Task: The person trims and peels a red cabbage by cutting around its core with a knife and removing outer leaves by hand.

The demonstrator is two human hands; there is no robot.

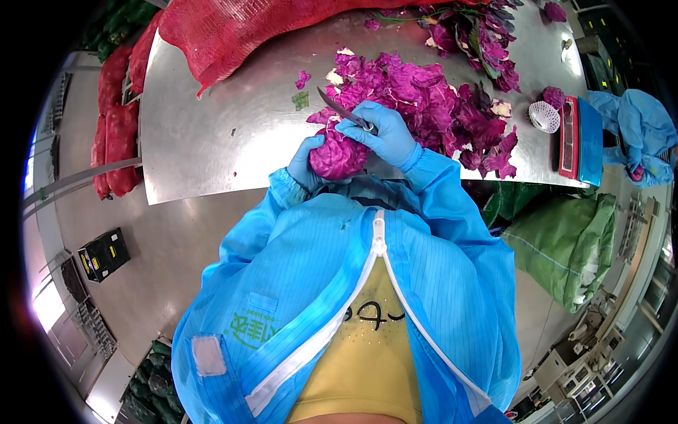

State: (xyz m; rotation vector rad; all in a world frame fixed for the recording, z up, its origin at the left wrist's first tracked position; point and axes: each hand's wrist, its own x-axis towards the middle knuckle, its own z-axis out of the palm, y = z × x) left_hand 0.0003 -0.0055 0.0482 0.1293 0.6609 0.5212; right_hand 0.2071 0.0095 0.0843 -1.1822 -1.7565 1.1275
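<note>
A round red cabbage (339,157) is held at the near edge of the steel table, close to my body. My left hand (304,164), in a blue glove, is wrapped round its left side. My right hand (385,134), gloved too, grips a knife (344,109) above the cabbage. The blade points up and to the left, away from me, and its dark handle is partly hidden by my fingers. Right behind my hands lies a heap of torn purple cabbage leaves (402,85), with pale cut bits among them.
A red mesh sack (233,35) lies along the far side of the steel table (191,141). More leaves (480,42) lie at the far right. A white foam net (544,116) sits by a red and blue box (580,141). A green sack (565,247) stands right; another person's blue sleeve (639,124) shows beyond.
</note>
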